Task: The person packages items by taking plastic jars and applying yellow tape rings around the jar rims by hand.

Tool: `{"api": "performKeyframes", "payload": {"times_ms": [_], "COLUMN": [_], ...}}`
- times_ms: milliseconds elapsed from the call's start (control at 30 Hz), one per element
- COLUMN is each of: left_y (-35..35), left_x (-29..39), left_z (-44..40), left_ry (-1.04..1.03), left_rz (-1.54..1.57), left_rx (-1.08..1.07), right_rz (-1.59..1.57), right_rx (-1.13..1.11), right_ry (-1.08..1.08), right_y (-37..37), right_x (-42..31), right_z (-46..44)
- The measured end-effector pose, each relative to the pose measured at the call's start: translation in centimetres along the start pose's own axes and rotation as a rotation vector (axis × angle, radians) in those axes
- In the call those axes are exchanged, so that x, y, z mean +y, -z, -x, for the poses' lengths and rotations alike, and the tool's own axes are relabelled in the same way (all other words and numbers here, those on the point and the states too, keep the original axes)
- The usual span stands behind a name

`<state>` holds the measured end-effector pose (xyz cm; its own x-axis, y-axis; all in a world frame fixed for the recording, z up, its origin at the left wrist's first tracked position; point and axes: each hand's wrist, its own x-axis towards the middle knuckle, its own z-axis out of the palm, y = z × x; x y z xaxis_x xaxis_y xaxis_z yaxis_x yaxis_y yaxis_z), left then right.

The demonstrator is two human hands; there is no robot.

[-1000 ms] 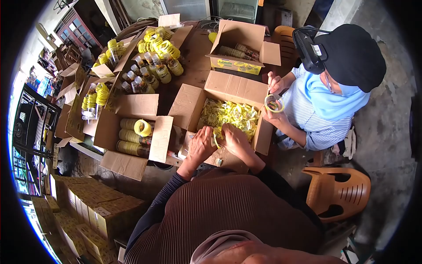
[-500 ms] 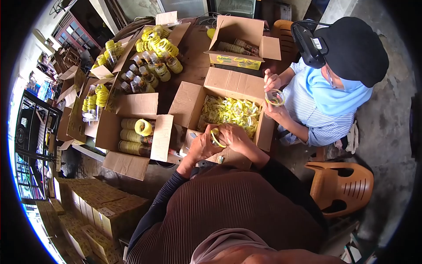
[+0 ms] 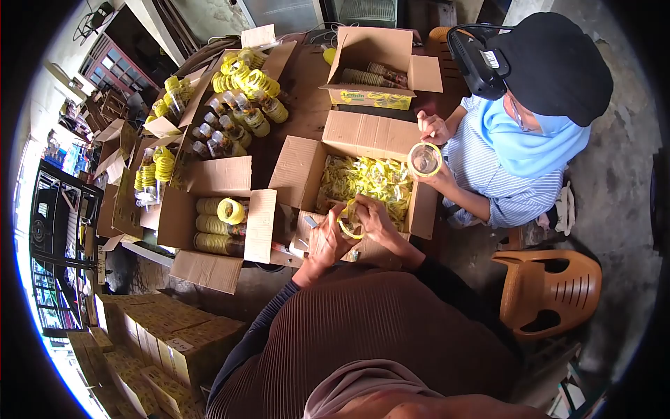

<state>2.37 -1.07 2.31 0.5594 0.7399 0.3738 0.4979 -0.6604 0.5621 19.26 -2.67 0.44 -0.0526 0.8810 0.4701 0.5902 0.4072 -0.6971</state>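
Between my two hands is a clear plastic cup with a yellow rim (image 3: 351, 233), its round opening turned toward me. My left hand (image 3: 329, 241) wraps round its left side. The fingers of my right hand (image 3: 375, 221) close on its right edge. Just beyond them stands an open carton (image 3: 422, 202) filled with small yellow-and-clear packets (image 3: 370, 178). My hands are over its near flap. What lies inside the cup is too small to make out.
A co-worker (image 3: 502, 160) on the right holds a similar yellow-rimmed cup (image 3: 425, 160). To the left, an open box (image 3: 206, 269) contains stacked cups. Filled cups (image 3: 227, 129) crowd the back left. A Lemon-labelled box (image 3: 373, 98) stands behind, and an orange chair (image 3: 551, 290) at right.
The cup in my hands has tipped, showing more of its round opening. The co-worker's cup has turned its opening toward me. The view has shifted slightly.
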Motion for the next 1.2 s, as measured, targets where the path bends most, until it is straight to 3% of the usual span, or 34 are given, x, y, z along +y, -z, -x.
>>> {"api": "performKeyframes", "payload": {"times_ms": [133, 267, 333, 367, 433, 467, 567, 633, 700, 767, 867, 1000, 1067, 1200], "left_y": [-0.5, -0.5, -0.2, 0.1, 0.8, 1.0, 2.4, 2.0, 1.2, 0.6, -0.3, -0.6, -0.3, 0.5], "left_x": [0.0, 0.0, -0.4, -0.7, -2.1, -3.3, -4.1, -4.3, -4.8, -4.2, -4.3, -4.9, -4.8, -4.8], "left_z": [0.2, 0.1, -0.1, -0.2, -0.1, 0.2, -0.9, -1.2, -1.3, -1.3, -1.1, -0.9, -1.1, -2.1], "left_ry": [0.003, 0.021, 0.200, 0.198, -0.013, 0.179, 0.256, 0.212, 0.089, 0.112, 0.021, 0.028, 0.131, 0.179], "left_rz": [-0.016, -0.023, 0.101, 0.100, 0.221, 0.401, 0.631, 0.525, 0.374, 0.307, 0.013, 0.038, 0.229, 0.318], "left_rx": [0.042, 0.035, -0.145, -0.143, -0.179, -0.297, -0.431, -0.424, -0.392, -0.320, -0.199, -0.184, -0.215, -0.251], "right_rz": [-0.042, -0.226, -0.273, -0.211, -0.149, -0.112, -0.017, 0.026, 0.077, 0.229, 0.251, 0.216, 0.213, 0.149], "right_rx": [0.091, 0.152, 0.150, 0.119, 0.087, -0.007, -0.198, -0.193, -0.263, -0.343, -0.311, -0.323, -0.304, -0.213], "right_ry": [-0.015, -0.166, -0.190, -0.126, -0.061, -0.084, -0.111, 0.029, 0.005, -0.030, -0.013, -0.045, -0.051, -0.090], "right_y": [-0.8, -2.1, -2.3, -2.0, -0.8, 0.1, 1.3, 1.2, 1.3, 1.6, -0.4, -0.9, -1.0, -0.5], "right_x": [0.1, 1.3, 2.2, 2.8, 2.7, 2.0, 0.5, -0.3, -0.7, -1.0, 1.0, 1.2, 1.1, -0.1], "right_z": [0.8, 1.5, 1.4, 1.5, 0.9, 0.6, 0.1, -0.2, -0.6, -0.9, 0.3, 0.7, 0.8, 0.6]}}
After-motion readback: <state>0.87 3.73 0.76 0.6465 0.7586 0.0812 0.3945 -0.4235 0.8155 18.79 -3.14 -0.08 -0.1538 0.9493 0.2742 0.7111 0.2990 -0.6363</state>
